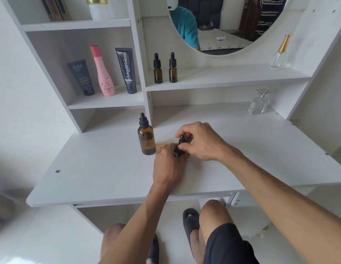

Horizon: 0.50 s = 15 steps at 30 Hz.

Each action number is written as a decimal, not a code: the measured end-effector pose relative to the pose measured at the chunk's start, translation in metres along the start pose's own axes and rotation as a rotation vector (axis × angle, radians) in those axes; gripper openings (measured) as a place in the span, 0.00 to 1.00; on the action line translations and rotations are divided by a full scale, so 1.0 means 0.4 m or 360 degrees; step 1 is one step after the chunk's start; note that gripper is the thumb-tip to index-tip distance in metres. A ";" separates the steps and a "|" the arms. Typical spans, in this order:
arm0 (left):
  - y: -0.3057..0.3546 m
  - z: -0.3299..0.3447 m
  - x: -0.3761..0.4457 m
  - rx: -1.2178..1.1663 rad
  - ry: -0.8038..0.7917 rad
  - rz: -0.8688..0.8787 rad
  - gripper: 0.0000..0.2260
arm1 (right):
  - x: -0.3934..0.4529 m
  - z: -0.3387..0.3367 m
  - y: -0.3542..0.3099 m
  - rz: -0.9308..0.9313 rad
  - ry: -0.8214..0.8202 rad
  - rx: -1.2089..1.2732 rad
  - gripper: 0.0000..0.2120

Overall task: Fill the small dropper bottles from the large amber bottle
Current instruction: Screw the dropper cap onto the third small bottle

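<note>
- Step in hand, as judged: capping or uncapping one small bottle on the desk. Which direction the cap is being turned cannot be told.
- The left hand grips the body of the small bottle, fingers curled round it, so most of the glass is hidden.
- The right hand comes from above. Its fingertips pinch the black dropper cap, which shows between thumb and forefinger.
- The small bottle stands upright near the middle of the desk, well back from the front edge.
- The large bottle stands just beside the left hand, on its far left side, apart from both hands. Its dropper cap is on (liquid level hard to read).
- Two more small bottles stand capped on the middle shelf, near its left end, below the mirror.
- If the cap is coming off, the next move calls for a steady hold on the body while the cap is lifted straight up, then a free hand for the large bottle.
- If it is going on, the next move calls for setting this bottle aside and fetching one from the shelf.
- Risk, as judged: the narrow bottle could tip if the lower grip loosens.
</note>
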State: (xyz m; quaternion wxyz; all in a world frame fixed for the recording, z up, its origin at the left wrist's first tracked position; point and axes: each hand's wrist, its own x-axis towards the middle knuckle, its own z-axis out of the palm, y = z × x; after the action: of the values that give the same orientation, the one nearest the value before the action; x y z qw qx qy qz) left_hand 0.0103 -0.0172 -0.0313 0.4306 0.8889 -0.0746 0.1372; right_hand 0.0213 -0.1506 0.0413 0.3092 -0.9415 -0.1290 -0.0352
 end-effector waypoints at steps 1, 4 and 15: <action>0.000 0.000 0.000 -0.0002 0.0005 -0.0005 0.07 | 0.000 0.001 0.001 -0.0003 0.0003 0.0002 0.14; 0.001 0.000 0.001 -0.0013 0.0004 -0.0031 0.07 | -0.001 0.005 0.003 -0.0016 0.0039 0.0025 0.13; 0.012 -0.007 -0.003 -0.0029 0.0001 -0.0086 0.08 | -0.004 0.025 0.018 0.0013 0.0181 0.0212 0.10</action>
State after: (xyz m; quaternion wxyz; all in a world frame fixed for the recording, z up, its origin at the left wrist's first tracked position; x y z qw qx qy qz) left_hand 0.0076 -0.0181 -0.0266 0.4422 0.8866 -0.0519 0.1251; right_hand 0.0216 -0.1508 0.0288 0.3782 -0.9159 -0.1093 -0.0787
